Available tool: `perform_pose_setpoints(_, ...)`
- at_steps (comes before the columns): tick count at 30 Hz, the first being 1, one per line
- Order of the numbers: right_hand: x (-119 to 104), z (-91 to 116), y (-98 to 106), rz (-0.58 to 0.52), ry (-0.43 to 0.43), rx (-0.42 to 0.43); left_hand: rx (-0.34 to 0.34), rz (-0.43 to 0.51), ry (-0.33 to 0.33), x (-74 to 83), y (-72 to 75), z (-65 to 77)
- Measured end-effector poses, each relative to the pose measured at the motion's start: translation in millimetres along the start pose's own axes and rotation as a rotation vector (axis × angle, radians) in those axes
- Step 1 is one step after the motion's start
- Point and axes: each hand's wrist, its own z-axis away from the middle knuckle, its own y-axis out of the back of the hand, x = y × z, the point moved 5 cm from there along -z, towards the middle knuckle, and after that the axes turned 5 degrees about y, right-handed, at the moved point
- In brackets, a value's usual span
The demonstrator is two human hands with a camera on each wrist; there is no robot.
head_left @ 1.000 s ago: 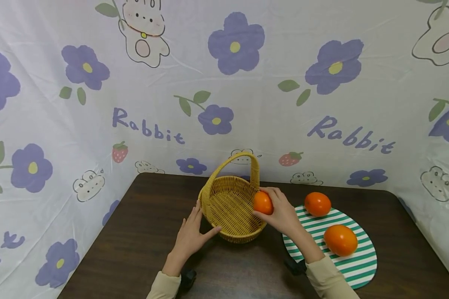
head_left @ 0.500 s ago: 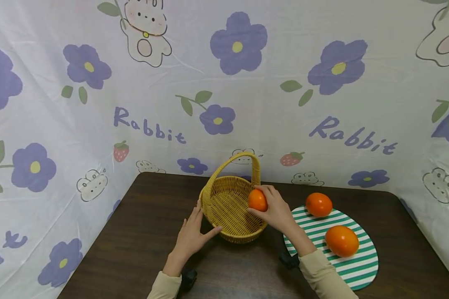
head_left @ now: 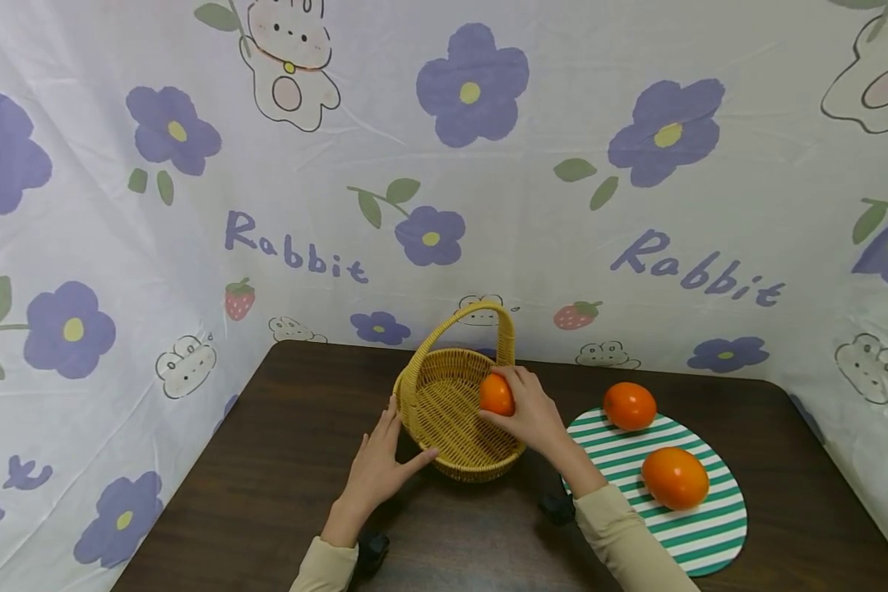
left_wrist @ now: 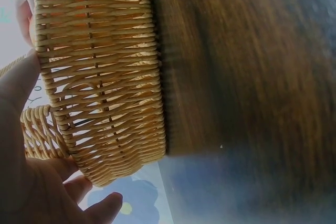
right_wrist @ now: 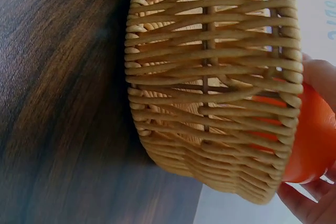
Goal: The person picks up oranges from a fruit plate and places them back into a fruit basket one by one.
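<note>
A yellow wicker basket with an arched handle stands on the dark table. My left hand rests against its left side, fingers straight and thumb touching the near rim. In the left wrist view, the thumb lies at the basket's rim, the other fingers spread by the handle's base. With my right hand I grip a smooth, shiny orange fruit over the basket's right inner side. Through the weave in the right wrist view, part of that fruit shows at rim height. Its underside is hidden in the head view.
On the right lies a round green-and-white striped mat. Two more orange fruits sit on it, a rear fruit and a front fruit. Behind the table hangs a cloth printed with flowers and rabbits.
My right hand has moved left with the orange fruit, from the basket's right rim to over its inside. The left hand and the basket have stayed in place.
</note>
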Motion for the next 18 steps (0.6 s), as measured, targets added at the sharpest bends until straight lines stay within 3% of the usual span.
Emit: perform_pose_setpoints(18,5,-11,-27,-0.043,0.026,-0.067,-0.002,-0.002,-0.006,2.9,2.5,0.5)
